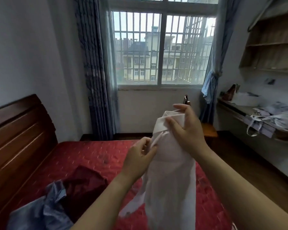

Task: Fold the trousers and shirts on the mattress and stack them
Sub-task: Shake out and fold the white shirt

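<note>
One white shirt (170,180) in left hand (140,161), right hand (184,128), two loose garments (85,181)

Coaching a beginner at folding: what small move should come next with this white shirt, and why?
Probably lower the white shirt onto the red mattress and spread it flat. The right hand holds its collar, the left hand pinches an edge, and it hangs bunched in the air, unfit for folding.

White shirt (170,171) hanging above mattress (93,156)
</note>
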### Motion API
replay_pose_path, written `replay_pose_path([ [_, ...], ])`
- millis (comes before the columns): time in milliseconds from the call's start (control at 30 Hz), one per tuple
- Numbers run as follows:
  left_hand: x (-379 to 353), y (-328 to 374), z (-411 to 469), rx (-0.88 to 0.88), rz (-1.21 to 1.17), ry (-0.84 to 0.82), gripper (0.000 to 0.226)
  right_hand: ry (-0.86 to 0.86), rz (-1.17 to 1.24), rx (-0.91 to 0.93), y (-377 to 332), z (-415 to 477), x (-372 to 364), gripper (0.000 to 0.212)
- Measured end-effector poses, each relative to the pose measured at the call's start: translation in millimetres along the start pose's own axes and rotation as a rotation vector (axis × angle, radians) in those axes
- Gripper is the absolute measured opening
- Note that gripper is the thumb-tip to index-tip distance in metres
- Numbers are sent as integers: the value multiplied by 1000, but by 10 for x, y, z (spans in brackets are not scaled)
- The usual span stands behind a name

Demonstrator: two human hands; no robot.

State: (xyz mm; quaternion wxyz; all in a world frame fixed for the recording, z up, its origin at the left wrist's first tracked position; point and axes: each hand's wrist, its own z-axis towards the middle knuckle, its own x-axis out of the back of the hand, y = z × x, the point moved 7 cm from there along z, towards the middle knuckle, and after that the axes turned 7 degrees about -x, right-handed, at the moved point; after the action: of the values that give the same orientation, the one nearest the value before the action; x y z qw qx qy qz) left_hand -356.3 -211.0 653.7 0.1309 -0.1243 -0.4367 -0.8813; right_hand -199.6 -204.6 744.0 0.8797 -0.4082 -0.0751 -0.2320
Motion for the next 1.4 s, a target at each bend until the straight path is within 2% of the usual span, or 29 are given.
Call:
replay_pose_path([
  [167,-400,-155,-83,45,-134,21,25,68,66,-68,305,17,297,26],
  [300,-654,-289,-196,132,-173,110,32,7,20,-89,573,-67,417,22],
  [367,-752,-225,-147,127,-177,155,27,47,47,-154,754,-54,567,27],
  [500,-993,13,4,47,-72,149,22,29,109,-441,1274,-228,762,55],
  [567,-1141,53,-11,34,-9,130,25,49,105,-541,1482,-425,819,58],
  [667,-1288,47,-39,29,-4,87,25,154,119,-433,1508,-473,981,42],
  [767,-1388,3,-25,0,3,-103,21,202,133,-231,1364,-313,1174,34],
  [833,-1425,-125,-81,20,86,-214,42,217,127,-130,1320,-234,1251,34],
  [900,-1463,-266,-200,67,117,-248,56,178,99,-105,1380,-205,1231,29],
  [967,-1533,-339,-319,110,62,-226,54,150,79,-123,1483,-204,1200,23],
  [1033,-1586,-349,-365,130,-23,-150,48,197,100,-107,1521,-157,1250,19],
  [1100,-1655,-347,-350,146,-67,-110,32,238,117,-77,1484,-51,1312,18],
  [1200,-1841,-499,-448,261,-81,-170,11,211,127,-53,1450,60,1330,16],
  [1300,-1961,-679,-672,348,-87,-178,7,192,105,-38,1508,76,1392,16],
  [1400,-1869,-790,-817,378,-72,-28,36,209,80,-44,1575,82,1484,16],
])
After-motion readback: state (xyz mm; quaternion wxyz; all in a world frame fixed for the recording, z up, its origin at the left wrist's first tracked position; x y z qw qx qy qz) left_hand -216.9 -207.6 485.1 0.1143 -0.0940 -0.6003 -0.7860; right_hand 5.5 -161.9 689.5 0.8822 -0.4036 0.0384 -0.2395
